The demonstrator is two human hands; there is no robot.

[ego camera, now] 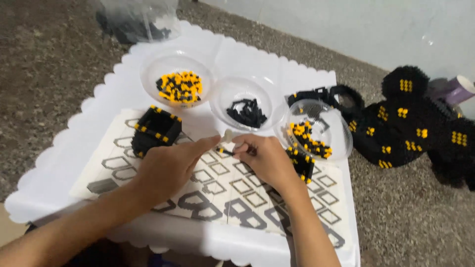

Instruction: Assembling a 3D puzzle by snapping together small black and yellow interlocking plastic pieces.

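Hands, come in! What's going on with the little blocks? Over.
Left hand and right hand pinching small piece together. Over instruction sheet. Three bowls behind, nothing blocking.

A: Bowls [176,64]: clear glossy plastic. Small bricks [180,87]: hard plastic, orange and black, slight sheen.
B: Noted. Instruction sheet [232,190]: matt paper. Scalloped mat [74,148]: smooth white. Floor [49,64]: rough, speckled, carpet-like.
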